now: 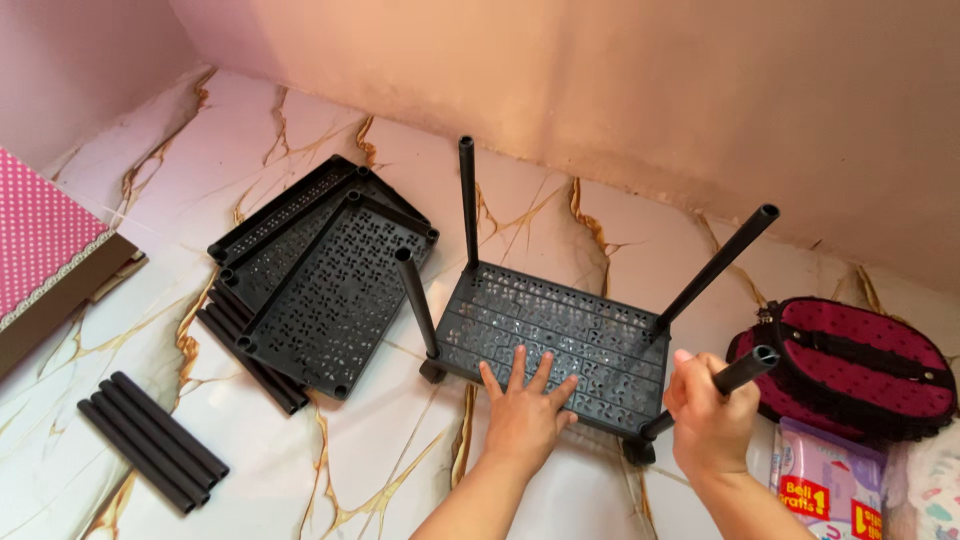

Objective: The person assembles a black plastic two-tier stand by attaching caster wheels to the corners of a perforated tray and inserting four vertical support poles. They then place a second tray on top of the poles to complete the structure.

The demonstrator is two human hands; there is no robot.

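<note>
step: seating fourth black tube [715,385] at shelf panel [560,330] 4 o'clock corner | left hand [525,410] spread flat, pressing panel; right hand [710,420] wrapped round tube | next: likely firm push straight into socket

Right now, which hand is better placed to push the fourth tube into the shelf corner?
The right hand: it already grips the black tube at the near right corner. The left hand lies flat on the black shelf panel, steadying it.

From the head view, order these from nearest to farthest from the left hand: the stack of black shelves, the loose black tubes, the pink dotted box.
From the left hand:
1. Stack of black shelves, to its left.
2. Loose black tubes, on the floor farther left.
3. Pink dotted box, at the far left edge.
</note>
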